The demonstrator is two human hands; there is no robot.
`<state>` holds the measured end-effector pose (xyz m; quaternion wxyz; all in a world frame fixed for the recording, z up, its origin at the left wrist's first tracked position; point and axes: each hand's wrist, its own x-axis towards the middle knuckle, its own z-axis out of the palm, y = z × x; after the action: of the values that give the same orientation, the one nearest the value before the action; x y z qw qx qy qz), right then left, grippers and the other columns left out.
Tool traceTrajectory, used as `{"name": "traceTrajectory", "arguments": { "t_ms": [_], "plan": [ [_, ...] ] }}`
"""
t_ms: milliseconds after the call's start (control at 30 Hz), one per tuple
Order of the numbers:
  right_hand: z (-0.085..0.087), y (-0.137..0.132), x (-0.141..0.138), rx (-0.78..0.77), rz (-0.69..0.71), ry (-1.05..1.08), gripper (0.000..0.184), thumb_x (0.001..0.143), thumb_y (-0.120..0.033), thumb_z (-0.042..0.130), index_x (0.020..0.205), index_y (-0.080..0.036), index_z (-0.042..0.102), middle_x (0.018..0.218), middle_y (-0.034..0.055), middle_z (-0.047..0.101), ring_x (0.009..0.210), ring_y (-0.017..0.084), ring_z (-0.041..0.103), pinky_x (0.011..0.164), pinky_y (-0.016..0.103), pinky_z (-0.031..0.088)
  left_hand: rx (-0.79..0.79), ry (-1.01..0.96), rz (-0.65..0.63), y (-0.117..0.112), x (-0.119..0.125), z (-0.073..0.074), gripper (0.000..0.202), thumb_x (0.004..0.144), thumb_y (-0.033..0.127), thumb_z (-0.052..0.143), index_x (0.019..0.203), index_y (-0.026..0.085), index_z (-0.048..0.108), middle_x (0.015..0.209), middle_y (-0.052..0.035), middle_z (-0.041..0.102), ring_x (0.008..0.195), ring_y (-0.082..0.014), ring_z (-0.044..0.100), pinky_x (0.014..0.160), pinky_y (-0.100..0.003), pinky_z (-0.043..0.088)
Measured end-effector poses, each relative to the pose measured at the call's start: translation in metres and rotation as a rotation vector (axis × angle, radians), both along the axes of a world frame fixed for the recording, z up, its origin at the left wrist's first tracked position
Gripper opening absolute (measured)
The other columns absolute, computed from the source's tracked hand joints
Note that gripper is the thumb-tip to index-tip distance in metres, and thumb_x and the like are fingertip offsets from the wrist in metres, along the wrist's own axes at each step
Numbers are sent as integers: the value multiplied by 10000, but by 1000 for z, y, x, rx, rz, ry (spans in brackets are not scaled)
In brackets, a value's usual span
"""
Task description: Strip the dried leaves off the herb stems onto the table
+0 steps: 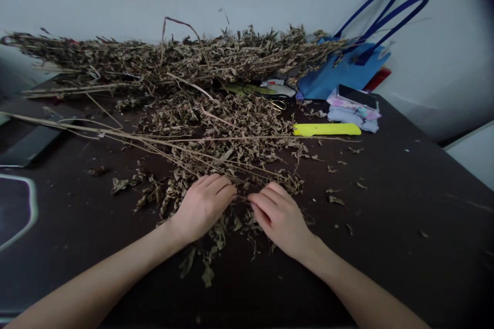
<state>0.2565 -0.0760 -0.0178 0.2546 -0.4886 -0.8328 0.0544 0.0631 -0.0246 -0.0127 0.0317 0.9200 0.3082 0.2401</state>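
My left hand and my right hand are close together above the near edge of a heap of dried leaves. Both pinch a thin dried stem that spans the small gap between their fingertips. Dried leaves hang or lie below the left hand; whether they are attached to the stem I cannot tell. Several long bare stalks lie across the heap just beyond my hands.
A big bundle of dried plants lies along the wall. At the right are a blue bag, a phone on folded cloth and a yellow strip-like object. Black scissors lie behind the heap. A dark flat device is at left.
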Motion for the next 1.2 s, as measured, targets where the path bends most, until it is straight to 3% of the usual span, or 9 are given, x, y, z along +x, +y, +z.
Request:
{"name": "traceTrajectory", "arguments": {
  "t_ms": [300,600,900,1000,1100,1200],
  "plan": [
    [-4,-4,-2,65,-3,-141,281,865,-134,455,1114,-109,583,733,65,613,791,204,512,731,340,439,2,10,-3,-5,2,-3,172,892,192,445,824,148,597,747,-36,568,715,-162,515,658,-300,437],
    [0,-7,-9,114,-35,-201,251,853,-102,428,1019,-89,615,640,48,614,655,179,538,633,312,408,16,-28,-5,-6,4,-4,160,885,178,454,819,143,596,748,-38,574,716,-157,521,664,-297,448],
    [-6,-7,-10,55,-61,-188,266,834,-93,439,1048,-128,594,631,28,618,624,166,540,622,284,388,-10,28,-44,-9,3,-10,180,904,181,432,814,150,584,749,-33,563,705,-154,497,665,-290,409],
    [-4,-5,-9,53,-68,-171,216,837,-87,426,876,-156,627,589,20,583,603,157,519,599,271,375,-17,62,-61,-9,4,-8,212,915,171,398,803,156,577,746,-28,556,695,-155,478,640,-292,377],
    [-2,-3,-5,70,-99,-130,300,850,-80,381,667,-171,600,532,19,534,555,148,488,562,268,362,3,77,-74,-8,4,-6,226,917,148,372,823,162,576,754,-27,561,694,-156,475,629,-295,361],
    [-1,-1,0,30,-120,-18,281,876,-107,358,971,-152,618,634,32,598,601,148,533,598,266,408,4,58,-70,-6,3,-4,178,904,156,412,838,164,577,770,-29,568,711,-154,492,650,-290,378]
  ]
}}
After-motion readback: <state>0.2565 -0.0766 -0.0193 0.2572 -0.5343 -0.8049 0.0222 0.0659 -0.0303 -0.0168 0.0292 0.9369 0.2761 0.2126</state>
